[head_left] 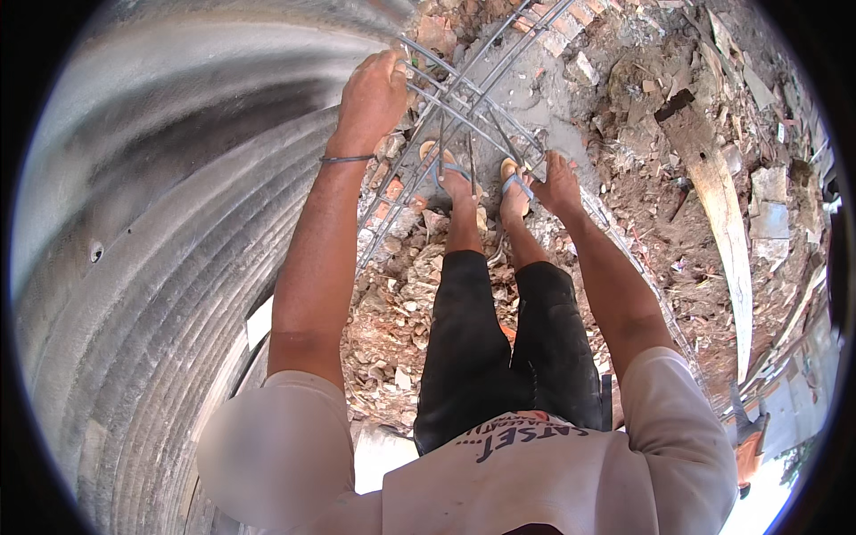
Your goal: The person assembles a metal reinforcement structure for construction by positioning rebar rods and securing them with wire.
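Note:
A frame of thin grey steel reinforcing bars (464,107) crosses in front of me, above my feet. Some bars run from upper right to lower left, and others lie across them between my hands. My left hand (373,96) is closed around the left ends of the crossing bars, beside the corrugated wall. At their right ends my right hand (560,185) is closed, thumb toward the bars; its exact grip is partly hidden. Short bars (473,160) hang down from the crossing.
Corrugated grey sheeting (196,241) rises close on my left. My sandalled feet (515,192) stand among rubble (392,312) and wet grey mortar (535,102). Bricks (557,31) lie ahead. A long pale plank (727,223) lies at right; another person (751,450) shows at lower right.

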Demonstrator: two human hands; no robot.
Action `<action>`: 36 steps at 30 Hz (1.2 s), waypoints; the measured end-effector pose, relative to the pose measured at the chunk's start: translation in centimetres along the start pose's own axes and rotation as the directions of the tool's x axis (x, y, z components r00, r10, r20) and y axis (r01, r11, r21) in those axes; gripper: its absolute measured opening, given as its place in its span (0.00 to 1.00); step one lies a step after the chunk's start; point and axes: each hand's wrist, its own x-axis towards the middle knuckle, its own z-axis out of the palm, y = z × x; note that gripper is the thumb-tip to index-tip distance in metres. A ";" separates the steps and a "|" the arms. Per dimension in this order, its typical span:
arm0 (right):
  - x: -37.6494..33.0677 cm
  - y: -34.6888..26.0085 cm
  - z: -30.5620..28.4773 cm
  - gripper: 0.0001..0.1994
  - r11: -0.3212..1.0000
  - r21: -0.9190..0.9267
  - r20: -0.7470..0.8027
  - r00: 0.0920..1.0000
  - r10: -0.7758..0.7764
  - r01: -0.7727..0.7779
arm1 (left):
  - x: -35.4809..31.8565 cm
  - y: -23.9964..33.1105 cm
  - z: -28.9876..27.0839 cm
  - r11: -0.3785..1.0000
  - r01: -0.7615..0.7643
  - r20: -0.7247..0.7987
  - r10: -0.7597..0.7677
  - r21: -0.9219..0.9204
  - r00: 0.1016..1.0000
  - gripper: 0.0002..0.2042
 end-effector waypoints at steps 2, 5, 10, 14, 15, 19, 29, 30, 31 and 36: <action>0.1 -1.5 0.4 0.36 1.000 0.016 0.011 1.000 -0.012 0.012 | 2.4 -4.1 3.1 0.977 -0.149 0.060 0.142 0.149 0.988 0.16; 0.1 -0.4 0.6 0.33 1.000 0.022 -0.019 1.000 0.006 -0.005 | 4.3 -4.6 6.1 0.893 -0.314 0.284 0.225 0.322 0.932 0.15; 0.1 -0.8 0.0 0.31 0.999 0.040 -0.030 0.999 0.035 -0.034 | 4.7 -4.9 6.9 0.852 -0.272 0.554 -0.026 0.448 0.832 0.15; 0.5 -0.5 0.3 0.32 0.999 0.006 -0.013 0.998 0.054 -0.054 | 3.7 -5.3 6.5 0.853 -0.345 0.509 0.112 0.391 0.854 0.17; 0.8 -0.5 0.4 0.32 0.999 0.008 -0.014 0.999 0.051 -0.051 | 3.6 -5.7 6.4 0.873 -0.352 0.453 0.178 0.337 0.873 0.18; 1.9 0.9 0.3 0.34 0.998 0.015 0.003 0.998 0.065 -0.065 | 2.8 -3.7 5.0 0.909 -0.298 0.159 0.262 0.290 0.952 0.19; 5.3 9.5 3.9 0.40 0.972 -0.235 0.042 0.999 0.004 0.006 | -19.0 1.3 4.0 0.865 0.295 -0.338 -0.442 -0.406 0.831 0.11; 4.2 6.1 4.4 0.39 0.979 -0.176 0.024 0.994 -0.102 0.105 | -23.6 1.0 3.8 0.770 0.485 -0.207 -0.599 -0.414 0.774 0.12; 2.9 0.2 3.5 0.43 0.993 -0.118 0.297 0.955 0.013 0.023 | -28.5 0.6 3.0 0.749 0.562 -0.247 -0.653 -0.351 0.716 0.12; 5.9 2.7 2.7 0.48 0.946 -0.260 0.278 0.953 -0.117 0.192 | -39.8 0.4 3.7 0.641 0.620 -0.334 -0.766 -0.452 0.549 0.13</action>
